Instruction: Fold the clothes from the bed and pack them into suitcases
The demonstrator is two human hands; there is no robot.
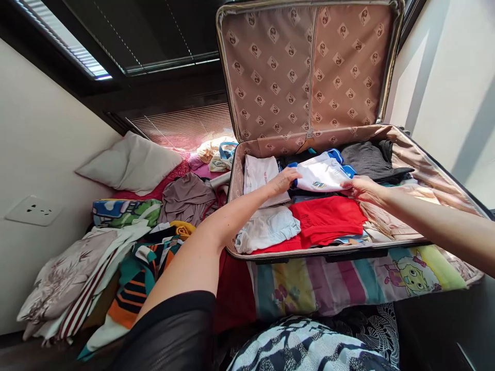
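Observation:
An open suitcase (425,170) lies on a bed with its patterned lid (309,67) standing upright. Both hands reach into it and hold a folded white garment with blue trim (323,174). My left hand (284,180) grips its left edge. My right hand (359,188) pinches its right edge. Under and around the garment lie a red folded piece (328,219), white folded clothes (266,229) and a dark grey piece (365,158).
Loose clothes are heaped on the bed to the left: a striped orange and green garment (135,288), a grey-brown top (187,196), a floral cloth (65,273). A white pillow (131,162) lies by the wall. A striped cartoon blanket (348,283) lies under the suitcase.

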